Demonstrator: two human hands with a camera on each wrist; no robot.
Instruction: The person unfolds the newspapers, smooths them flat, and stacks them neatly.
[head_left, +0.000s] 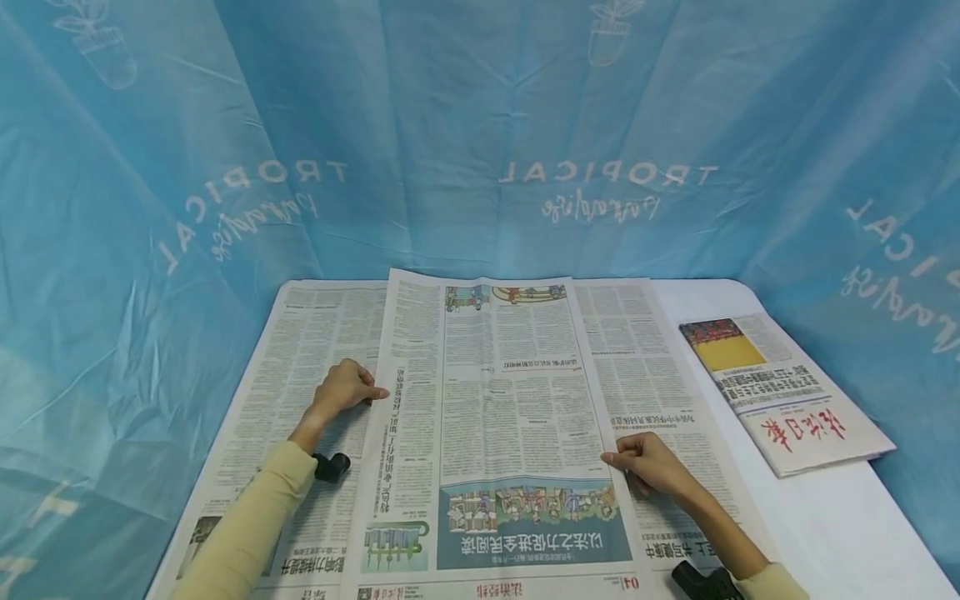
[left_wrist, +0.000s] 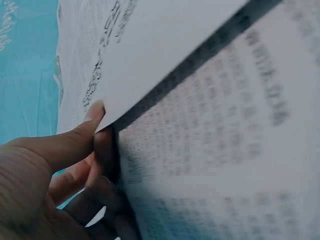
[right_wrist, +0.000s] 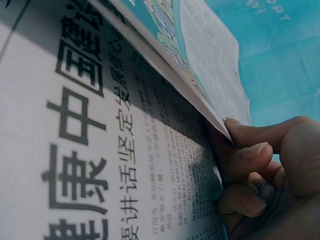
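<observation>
A newspaper sheet (head_left: 517,417) with a blue illustrated panel lies over a wider spread newspaper (head_left: 315,333) in the head view. My left hand (head_left: 345,387) pinches the sheet's left edge between thumb and fingers. In the left wrist view that edge is lifted above the print below, with the thumb (left_wrist: 95,112) on top. On the opposite edge, lower down, my right hand (head_left: 648,462) pinches the same sheet. The right wrist view has the thumb (right_wrist: 245,132) over the raised edge and the other fingers curled beneath it, near large black headline characters.
A folded newspaper (head_left: 795,400) with a red title rests at the right of the white table (head_left: 840,517). Blue printed curtains (head_left: 480,125) hang behind the table and along both sides. Black wrist cameras (head_left: 330,467) sit by the sleeves.
</observation>
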